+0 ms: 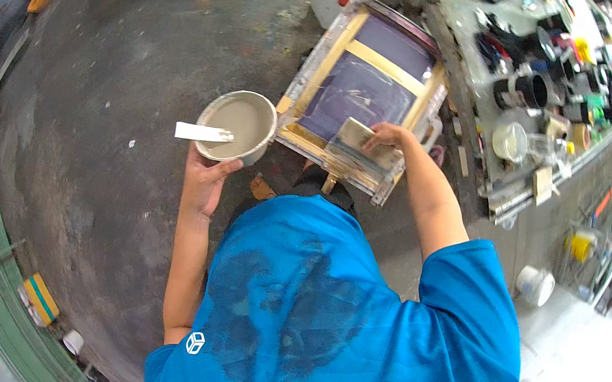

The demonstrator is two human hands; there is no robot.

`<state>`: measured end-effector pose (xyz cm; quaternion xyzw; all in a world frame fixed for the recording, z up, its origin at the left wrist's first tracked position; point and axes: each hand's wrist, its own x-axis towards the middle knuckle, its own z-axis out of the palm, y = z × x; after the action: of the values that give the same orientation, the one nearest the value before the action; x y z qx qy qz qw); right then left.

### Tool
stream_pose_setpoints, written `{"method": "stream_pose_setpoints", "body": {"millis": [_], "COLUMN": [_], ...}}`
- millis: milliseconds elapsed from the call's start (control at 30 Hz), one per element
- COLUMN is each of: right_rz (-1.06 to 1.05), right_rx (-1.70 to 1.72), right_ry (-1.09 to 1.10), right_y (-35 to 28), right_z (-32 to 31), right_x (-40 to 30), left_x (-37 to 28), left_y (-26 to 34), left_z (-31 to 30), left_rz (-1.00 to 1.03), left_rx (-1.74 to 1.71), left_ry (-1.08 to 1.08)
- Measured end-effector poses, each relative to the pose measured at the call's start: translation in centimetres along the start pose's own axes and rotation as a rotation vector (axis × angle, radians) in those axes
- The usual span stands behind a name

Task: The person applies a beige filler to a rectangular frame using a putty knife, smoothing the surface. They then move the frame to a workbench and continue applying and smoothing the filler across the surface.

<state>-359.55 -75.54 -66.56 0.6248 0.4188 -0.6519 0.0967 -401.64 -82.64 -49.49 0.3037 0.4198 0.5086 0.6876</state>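
In my left hand [209, 177] is a round tub [256, 153], gripped from below and at the near side. Beige-grey ink or paste [248, 119] fills much of it, and a white flat stick [196, 132] lies across its rim with one end in the paste. My right hand [386, 136] has its fingers on a flat pale rectangular blade [355, 133], perhaps a squeegee, over the near right corner of a screen-printing frame [300, 82]. Purple-grey mesh [361, 89] fills that frame, with tan tape [386, 65] along its edges and across it. Blur hides the blade's lower edge.
To the right, a workbench [475, 153] bears black tubs [521, 92], a clear plastic cup [509, 141], tape rolls and bottles. A translucent jug [328, 1] with a red cap stands behind the frame. A white bucket [535, 285] is on the floor [114, 96] at right.
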Motion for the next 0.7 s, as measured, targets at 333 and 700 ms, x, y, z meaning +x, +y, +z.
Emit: {"method": "stream_pose_setpoints", "body": {"millis": [333, 700], "right_rz": [-0.453, -1.435], "right_rx": [0.536, 0.703], "right_ry": [-0.038, 1.077], "right_y": [1.0, -7.7], "right_z": [-4.9, 2.1], "right_x": [-8.7, -30.4], "left_x": [1.4, 8.9], "left_y": [-7.1, -6.4], "left_z": [1.5, 15.8], "left_rz": [-0.213, -0.152], "left_rx": [0.052, -0.095], "left_ry": [-0.136, -0.368]}}
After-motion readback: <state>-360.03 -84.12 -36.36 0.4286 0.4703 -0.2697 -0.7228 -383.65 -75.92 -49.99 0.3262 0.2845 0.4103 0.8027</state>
